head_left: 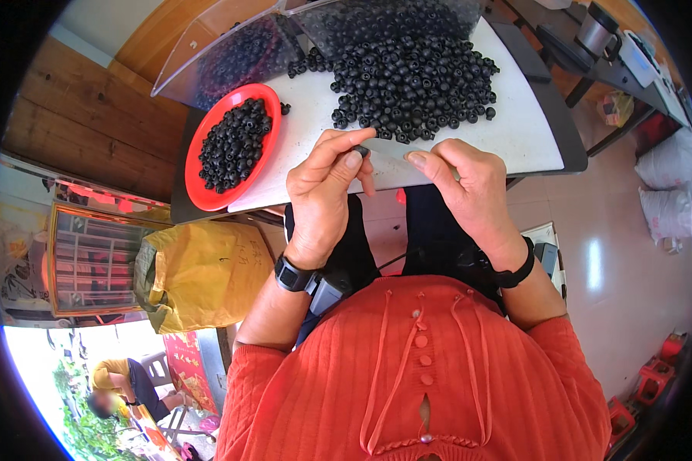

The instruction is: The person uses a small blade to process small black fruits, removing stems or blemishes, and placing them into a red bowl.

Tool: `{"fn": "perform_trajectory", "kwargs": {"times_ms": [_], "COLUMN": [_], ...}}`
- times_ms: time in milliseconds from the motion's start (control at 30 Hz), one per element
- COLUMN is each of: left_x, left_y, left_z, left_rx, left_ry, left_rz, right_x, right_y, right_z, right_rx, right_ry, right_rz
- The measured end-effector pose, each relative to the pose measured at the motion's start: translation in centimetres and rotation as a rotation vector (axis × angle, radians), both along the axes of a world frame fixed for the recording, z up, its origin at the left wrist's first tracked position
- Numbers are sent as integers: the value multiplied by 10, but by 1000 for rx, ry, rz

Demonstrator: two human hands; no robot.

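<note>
Presumably the trimming step: right of the red plate [204, 197], the left hand [321, 184] pinches one black piece [362, 151], the right hand [473, 184] a thin blade [392, 147]; a shallow stroke seems needed next. Beyond, also plate-right, lies the black heap [415, 81].

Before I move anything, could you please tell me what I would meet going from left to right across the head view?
Red plate, left hand, thin metal blade, right hand, black-handled steel mug, white sacks.
</note>
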State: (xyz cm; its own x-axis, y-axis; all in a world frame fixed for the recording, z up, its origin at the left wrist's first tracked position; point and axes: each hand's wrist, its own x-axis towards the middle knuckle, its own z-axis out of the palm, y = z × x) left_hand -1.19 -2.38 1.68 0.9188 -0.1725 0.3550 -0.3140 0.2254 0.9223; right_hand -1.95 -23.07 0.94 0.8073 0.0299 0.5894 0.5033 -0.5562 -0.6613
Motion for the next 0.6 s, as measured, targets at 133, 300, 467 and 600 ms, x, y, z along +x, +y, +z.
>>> {"fn": "perform_trajectory", "kwargs": {"times_ms": [133,300,467,600], "left_x": [0,0,0,0], "left_y": [-2,-3,-4,-4], "left_z": [-1,-5,-8,-9], "left_rx": [40,-2,-41,-48], "left_ry": [-50,-38,-44,-42], "left_rz": [55,54,64,59], "right_x": [-1,-1,0,-1], "right_y": [0,1,1,1], "right_z": [2,2,0,0], "right_rx": [-20,-21,-38,-25], "right_ry": [13,9,-11,-11], "right_rz": [-2,-4,-18,-17]}}
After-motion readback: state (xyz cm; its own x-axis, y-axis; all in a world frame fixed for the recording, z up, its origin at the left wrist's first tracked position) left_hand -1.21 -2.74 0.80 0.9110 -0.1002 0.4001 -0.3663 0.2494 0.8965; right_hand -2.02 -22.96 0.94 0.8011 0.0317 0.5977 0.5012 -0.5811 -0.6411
